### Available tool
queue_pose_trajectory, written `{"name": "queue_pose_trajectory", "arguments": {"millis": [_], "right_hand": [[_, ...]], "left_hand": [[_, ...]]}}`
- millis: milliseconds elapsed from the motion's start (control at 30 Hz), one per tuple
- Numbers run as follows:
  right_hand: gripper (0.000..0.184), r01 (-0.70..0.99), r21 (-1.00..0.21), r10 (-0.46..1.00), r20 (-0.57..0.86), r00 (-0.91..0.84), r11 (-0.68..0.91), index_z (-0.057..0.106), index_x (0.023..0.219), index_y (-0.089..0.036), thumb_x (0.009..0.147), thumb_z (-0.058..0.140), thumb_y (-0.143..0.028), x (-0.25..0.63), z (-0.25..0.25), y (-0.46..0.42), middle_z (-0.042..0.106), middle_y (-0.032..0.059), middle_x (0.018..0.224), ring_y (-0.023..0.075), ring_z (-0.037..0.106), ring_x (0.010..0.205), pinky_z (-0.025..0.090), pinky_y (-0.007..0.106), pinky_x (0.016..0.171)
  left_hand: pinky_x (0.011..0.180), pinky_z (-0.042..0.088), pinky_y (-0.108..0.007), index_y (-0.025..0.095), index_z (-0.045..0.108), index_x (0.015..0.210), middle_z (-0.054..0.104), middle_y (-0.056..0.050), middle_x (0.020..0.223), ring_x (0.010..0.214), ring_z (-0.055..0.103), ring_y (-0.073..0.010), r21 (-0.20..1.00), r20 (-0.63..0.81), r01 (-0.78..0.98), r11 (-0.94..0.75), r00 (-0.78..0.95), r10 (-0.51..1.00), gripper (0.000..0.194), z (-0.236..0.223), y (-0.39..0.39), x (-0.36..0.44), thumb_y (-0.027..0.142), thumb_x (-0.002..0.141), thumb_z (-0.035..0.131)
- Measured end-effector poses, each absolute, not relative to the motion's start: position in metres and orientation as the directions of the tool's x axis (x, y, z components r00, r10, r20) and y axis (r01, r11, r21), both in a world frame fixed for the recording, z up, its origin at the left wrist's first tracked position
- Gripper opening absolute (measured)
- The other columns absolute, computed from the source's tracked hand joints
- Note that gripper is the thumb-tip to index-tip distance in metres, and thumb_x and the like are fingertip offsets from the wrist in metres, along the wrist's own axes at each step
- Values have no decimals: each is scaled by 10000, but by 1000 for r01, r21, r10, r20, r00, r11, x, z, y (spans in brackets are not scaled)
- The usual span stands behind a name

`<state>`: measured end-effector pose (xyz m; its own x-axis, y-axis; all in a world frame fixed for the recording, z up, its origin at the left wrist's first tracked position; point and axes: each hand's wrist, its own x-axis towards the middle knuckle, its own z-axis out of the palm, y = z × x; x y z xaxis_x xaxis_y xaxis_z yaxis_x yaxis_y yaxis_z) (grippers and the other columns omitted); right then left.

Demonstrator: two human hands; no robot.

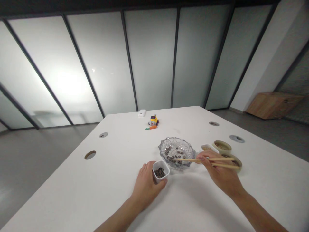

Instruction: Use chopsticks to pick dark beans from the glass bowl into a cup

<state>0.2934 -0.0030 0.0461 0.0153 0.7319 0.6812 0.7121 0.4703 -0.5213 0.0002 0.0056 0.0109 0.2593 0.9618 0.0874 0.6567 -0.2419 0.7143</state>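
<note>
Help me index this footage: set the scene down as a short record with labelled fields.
Left hand: the left hand holds a small white cup with dark beans inside
Right hand: the right hand holds chopsticks reaching into the glass bowl; whether they grip anything is unclear
Glass bowl: scalloped rim, more dark beans scattered inside
Beside right hand: white dish and two round bowls, partly hidden
Farther back: yellow toy vehicle, orange carrot-shaped item, white object
Surface: white table
</note>
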Motion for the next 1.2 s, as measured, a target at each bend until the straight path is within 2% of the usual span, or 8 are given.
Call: {"name": "queue_pose_trajectory", "arguments": {"millis": [233, 400, 733, 1000, 1200], "right_hand": [[510, 709, -521, 760, 649, -32, 475, 781, 805, -276, 1076, 558, -645, 288, 52, -5, 794, 19, 770, 205, 743, 698, 564, 336, 653], [500, 696, -525, 769, 636, -61, 489, 773, 805, -270, 1075, 566, -636, 289, 52, -5, 803, 32, 799, 217, 755, 742, 576, 346, 682], [404, 577, -641, 804, 593, -45, 506, 784, 828, -274, 1020, 683, -615, 283, 49, -6, 802, 43, 841, 229, 756, 774, 622, 368, 701], [323, 591, -592, 773, 628, -87, 548, 789, 855, -277, 1049, 682, -512, 286, 49, -6, 787, 34, 840, 208, 730, 757, 618, 348, 722], [327, 604, -578, 749, 661, -47, 548, 792, 868, -275, 1050, 679, -522, 284, 47, -8, 802, 37, 847, 219, 758, 784, 620, 351, 715]], "left_hand": [[1022, 459, -434, 253, 639, 1170, 711, -79, 1200, 1147, 618, -301, 697, 92, 672, -250, 262, 961, 362, 10, 6, 0, 342, 828, 718], [1014, 460, -422, 252, 646, 1193, 713, -73, 1189, 1146, 622, -299, 698, 95, 671, -250, 259, 961, 379, 9, 6, -1, 339, 834, 729], [1009, 469, -418, 244, 650, 1193, 717, -72, 1179, 1140, 630, -294, 675, 92, 691, -258, 269, 959, 356, 13, 6, -1, 303, 849, 724], [986, 464, -411, 243, 650, 1162, 718, -70, 1154, 1123, 632, -293, 662, 82, 708, -246, 259, 963, 333, 14, 6, 0, 308, 847, 736], [1003, 460, -407, 238, 654, 1190, 716, -69, 1181, 1142, 632, -295, 692, 97, 675, -256, 265, 959, 362, 14, 6, 0, 317, 846, 734]]}}
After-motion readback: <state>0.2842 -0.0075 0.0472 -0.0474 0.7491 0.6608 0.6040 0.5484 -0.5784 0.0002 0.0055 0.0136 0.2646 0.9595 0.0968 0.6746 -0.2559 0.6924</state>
